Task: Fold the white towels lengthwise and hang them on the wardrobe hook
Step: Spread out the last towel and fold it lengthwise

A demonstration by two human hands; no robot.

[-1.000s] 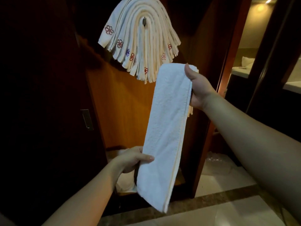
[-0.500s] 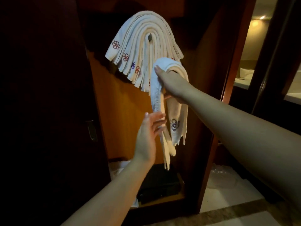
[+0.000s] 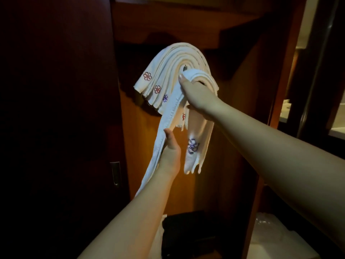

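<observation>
Folded white towel (image 3: pixel 168 116), held flat a second ago, now drapes over the right hand (image 3: pixel 197 94), lifted up to the wardrobe hook (image 3: pixel 184 68) at upper centre among the hung towels (image 3: pixel 158 71). Right fingers curl under its fold; the left hand (image 3: pixel 169 146) steadies the hanging tail with straight fingers. Hanging looks nearly done.

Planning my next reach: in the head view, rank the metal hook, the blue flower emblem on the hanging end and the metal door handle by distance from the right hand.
1. Metal hook: just above the right hand, under the arched towels.
2. Blue flower emblem: below the hand, on the hanging end.
3. Metal door handle: far lower left, on the dark door.
</observation>
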